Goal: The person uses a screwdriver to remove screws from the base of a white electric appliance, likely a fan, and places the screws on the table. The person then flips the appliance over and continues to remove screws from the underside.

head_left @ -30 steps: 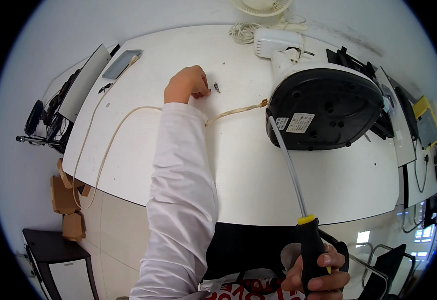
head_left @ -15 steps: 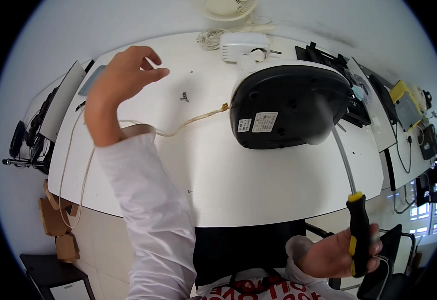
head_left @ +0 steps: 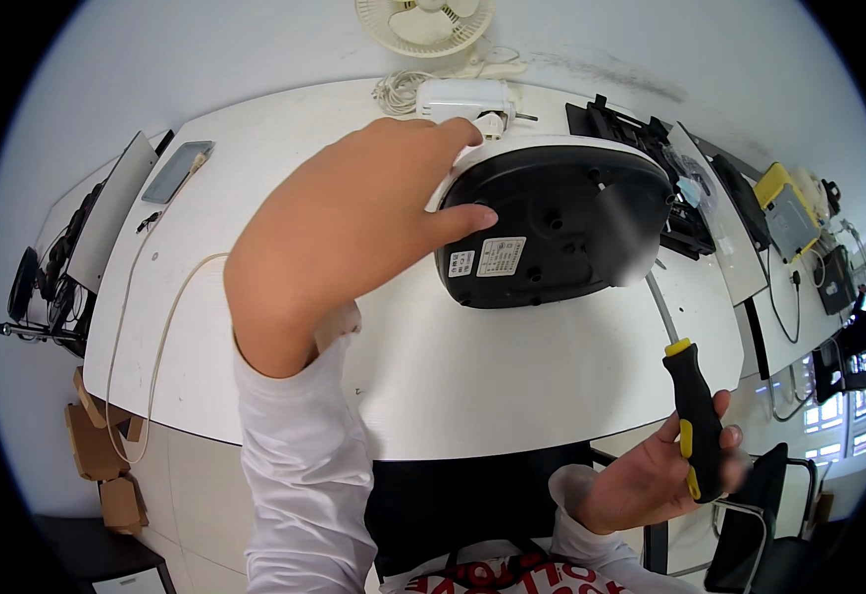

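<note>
My left hand [head_left: 373, 203] reaches over the left end of an electric fan's base [head_left: 576, 243], thumb on its black underside and fingers bent over the white rim. The base is tipped so its underside, with two white labels and screw holes, faces me. A blurred patch covers part of its right side. Low at the right, my right hand [head_left: 641, 485] is closed around the black and yellow handle of a screwdriver [head_left: 695, 426]. Its metal shaft points up toward the base's right end. My left hand and forearm hide part of the table and the fan's cord.
Behind the base are a white motor housing [head_left: 464, 97] and a coiled cord [head_left: 400, 92]; a fan head with blades [head_left: 425, 22] stands farther back. Black brackets [head_left: 641, 139] lie at the back right. A phone-like slab [head_left: 177, 170] and a pale cable [head_left: 160, 366] are at the left.
My left hand has moved right, from above the table onto the fan base's left end. The screwdriver in my right hand has shifted slightly up and left in view.
</note>
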{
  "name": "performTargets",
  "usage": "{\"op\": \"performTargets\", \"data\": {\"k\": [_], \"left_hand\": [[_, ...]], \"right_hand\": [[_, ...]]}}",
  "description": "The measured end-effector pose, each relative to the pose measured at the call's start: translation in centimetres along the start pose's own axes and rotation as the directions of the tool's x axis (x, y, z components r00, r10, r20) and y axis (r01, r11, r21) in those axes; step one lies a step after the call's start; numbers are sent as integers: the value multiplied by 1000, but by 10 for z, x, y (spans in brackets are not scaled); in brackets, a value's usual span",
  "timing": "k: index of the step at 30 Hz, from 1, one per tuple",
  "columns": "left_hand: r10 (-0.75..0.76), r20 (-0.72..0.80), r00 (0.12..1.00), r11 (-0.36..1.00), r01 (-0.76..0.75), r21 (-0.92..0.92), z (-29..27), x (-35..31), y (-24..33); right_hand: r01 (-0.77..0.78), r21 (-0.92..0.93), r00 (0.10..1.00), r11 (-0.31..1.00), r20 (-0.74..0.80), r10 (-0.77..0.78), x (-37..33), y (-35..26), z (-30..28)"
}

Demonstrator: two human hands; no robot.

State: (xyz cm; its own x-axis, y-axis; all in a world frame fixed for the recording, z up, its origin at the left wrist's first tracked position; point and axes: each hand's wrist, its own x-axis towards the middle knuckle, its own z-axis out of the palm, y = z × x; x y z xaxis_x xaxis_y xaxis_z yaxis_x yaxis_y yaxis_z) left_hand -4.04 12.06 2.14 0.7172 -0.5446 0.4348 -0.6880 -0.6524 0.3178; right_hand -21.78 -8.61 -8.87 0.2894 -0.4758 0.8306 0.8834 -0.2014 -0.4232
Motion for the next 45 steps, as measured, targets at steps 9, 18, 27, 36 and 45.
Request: {"op": "performTargets", "data": {"k": [9, 18, 27, 36, 45], "left_hand": [[-56, 28, 998, 988, 51, 147, 12, 7, 2], [52, -36, 998, 993, -48, 105, 22, 6, -7], [76, -35, 996, 992, -73, 102, 22, 7, -15], [14, 0, 1000, 991, -14, 130, 20, 9, -7], [-63, 83, 995, 989, 51, 136, 13, 9, 1]], "right_hand": [[31, -185, 999, 982, 39, -24, 0, 3, 2], [184, -447, 982, 876, 110, -151, 1, -1, 7], [286, -506, 918, 814, 387, -82, 9, -11, 0], [221, -567, 958, 793, 278, -69, 19, -11, -9], [166, -553, 966, 817, 259, -21, 35, -7, 10]]}}
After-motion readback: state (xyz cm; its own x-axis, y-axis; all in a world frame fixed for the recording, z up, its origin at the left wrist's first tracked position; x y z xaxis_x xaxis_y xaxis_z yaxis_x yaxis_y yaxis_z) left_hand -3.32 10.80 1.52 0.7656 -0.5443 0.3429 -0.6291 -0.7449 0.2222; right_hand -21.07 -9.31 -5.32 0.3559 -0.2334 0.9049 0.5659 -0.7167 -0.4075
